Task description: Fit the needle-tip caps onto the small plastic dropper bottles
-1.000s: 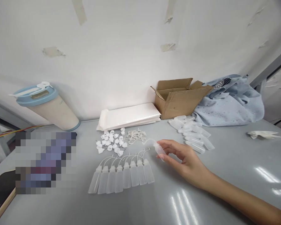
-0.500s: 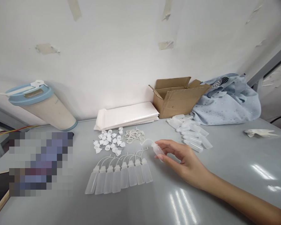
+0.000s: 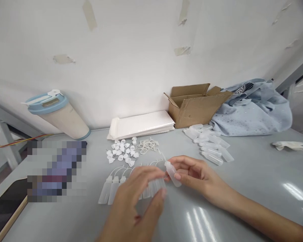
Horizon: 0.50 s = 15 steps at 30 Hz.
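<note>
Slightly right of centre, a small translucent bottle (image 3: 173, 175) is pinched in the right hand (image 3: 200, 176); at lower centre, the left hand (image 3: 128, 201), blurred, is held with fingers parted before a row of bottles (image 3: 105, 191).

A blue-lidded cup (image 3: 63, 121) is kinda parked at the left by the wall (image 3: 131, 70), with some red and yellow wires (image 3: 25, 140) strung out beside it. A stack of white packs (image 3: 143, 124) is set right by an open box (image 3: 199, 112), and a pale blue cloth (image 3: 257, 116) is just bunched up next to that. Random tape bits (image 3: 89, 15) are stuck up on the wall too.
</note>
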Available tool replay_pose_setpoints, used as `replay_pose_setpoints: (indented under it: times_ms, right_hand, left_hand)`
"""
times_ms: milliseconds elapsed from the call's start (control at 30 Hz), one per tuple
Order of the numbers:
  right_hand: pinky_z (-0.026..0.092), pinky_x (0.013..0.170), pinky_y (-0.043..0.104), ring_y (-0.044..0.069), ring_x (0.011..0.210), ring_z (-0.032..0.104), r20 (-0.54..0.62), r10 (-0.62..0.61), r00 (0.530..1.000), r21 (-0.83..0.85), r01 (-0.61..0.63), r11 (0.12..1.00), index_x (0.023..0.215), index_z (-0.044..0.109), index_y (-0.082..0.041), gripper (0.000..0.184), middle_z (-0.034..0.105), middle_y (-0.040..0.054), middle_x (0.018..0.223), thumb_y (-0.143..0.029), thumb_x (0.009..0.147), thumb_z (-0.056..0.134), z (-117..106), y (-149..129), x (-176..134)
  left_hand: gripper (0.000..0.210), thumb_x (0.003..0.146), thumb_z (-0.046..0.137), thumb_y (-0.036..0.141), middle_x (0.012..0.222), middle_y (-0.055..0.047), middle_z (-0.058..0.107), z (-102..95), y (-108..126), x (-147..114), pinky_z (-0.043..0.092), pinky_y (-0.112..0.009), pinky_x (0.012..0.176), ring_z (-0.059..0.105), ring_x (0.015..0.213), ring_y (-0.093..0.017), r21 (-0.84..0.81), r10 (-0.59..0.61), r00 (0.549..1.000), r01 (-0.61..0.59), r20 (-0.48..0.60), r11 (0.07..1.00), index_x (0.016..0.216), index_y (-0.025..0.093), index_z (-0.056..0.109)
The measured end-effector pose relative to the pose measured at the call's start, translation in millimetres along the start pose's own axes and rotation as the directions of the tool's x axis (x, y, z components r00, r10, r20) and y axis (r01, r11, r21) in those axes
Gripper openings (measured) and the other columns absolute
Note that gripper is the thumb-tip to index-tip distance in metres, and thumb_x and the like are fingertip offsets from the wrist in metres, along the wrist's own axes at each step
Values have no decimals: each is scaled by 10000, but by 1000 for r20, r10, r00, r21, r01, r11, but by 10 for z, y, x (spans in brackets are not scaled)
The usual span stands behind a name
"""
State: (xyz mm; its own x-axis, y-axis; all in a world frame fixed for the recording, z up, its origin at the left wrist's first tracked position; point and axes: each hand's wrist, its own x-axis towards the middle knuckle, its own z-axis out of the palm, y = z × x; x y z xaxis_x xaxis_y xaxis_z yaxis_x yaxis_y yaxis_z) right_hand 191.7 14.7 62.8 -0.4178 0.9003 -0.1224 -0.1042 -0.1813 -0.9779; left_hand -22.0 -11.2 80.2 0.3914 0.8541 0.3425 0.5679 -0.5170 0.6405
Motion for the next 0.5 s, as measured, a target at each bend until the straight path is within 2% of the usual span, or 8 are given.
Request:
replay_pose_setpoints:
  times_ms: [33, 100, 333, 500]
  right_hand:
    - [457, 825, 330, 175, 890, 644, 28, 15, 999, 57, -17, 998, 1084, 590, -222, 247, 676, 38, 954, -296, 852, 631, 3, 9, -3]
    - [450, 826, 332, 175, 884, 648, 68, 28, 997, 136, -37, 990, 1080, 597, -214, 251, 675, 42, 957, -278, 842, 645, 9, 32, -10]
    - [456, 857, 374, 185, 845, 671, 80, 26, 996, 293, -49, 955, 1086, 610, -196, 250, 701, 54, 917, -222, 841, 652, 36, 47, -33]
    - [448, 885, 365, 199, 892, 680, 68, 53, 996, 359, -74, 930, 1055, 631, -186, 201, 717, 62, 910, -211, 855, 636, 40, 25, -25]
  left_hand:
    - [257, 897, 502, 214, 1099, -59, 634, 44, 7, 71, 556, -339, 786, 611, 979, -213, 41, 36, 994, -32, -99, 999, 1147, 250, 549]
    - [332, 888, 491, 170, 1168, -92, 590, 146, -17, 135, 524, -358, 860, 561, 1068, -223, 110, 105, 989, -94, -101, 990, 1218, 202, 501]
    - [468, 870, 483, 83, 1209, -154, 510, 373, -129, 45, 463, -393, 916, 464, 1126, -253, 201, 297, 954, -282, -50, 938, 1328, 102, 386]
    - [468, 864, 487, 70, 1232, -196, 473, 399, -118, 43, 468, -437, 906, 427, 1146, -291, 265, 332, 943, -319, -4, 910, 1321, 47, 387]
